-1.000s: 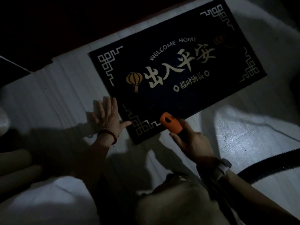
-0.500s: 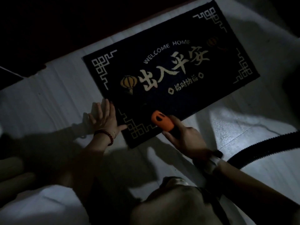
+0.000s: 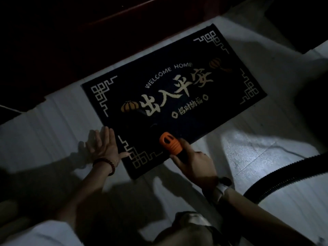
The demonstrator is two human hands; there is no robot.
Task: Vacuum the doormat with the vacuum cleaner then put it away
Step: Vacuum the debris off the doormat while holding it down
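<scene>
Underfoot, pale floor (image 3: pixel 53 125), dim room.

The room is dim. A pale floor (image 3: pixel 266 166) fills most of the view, faintly ribbed toward its left edge and crossed by hard-edged shadows. A brighter patch of light falls near the floor's right edge, where thin dark cracks or lines show. Along the far edge runs a dark reddish wooden threshold (image 3: pixel 124 23), mostly lost in darkness. The far right corner is black.
</scene>
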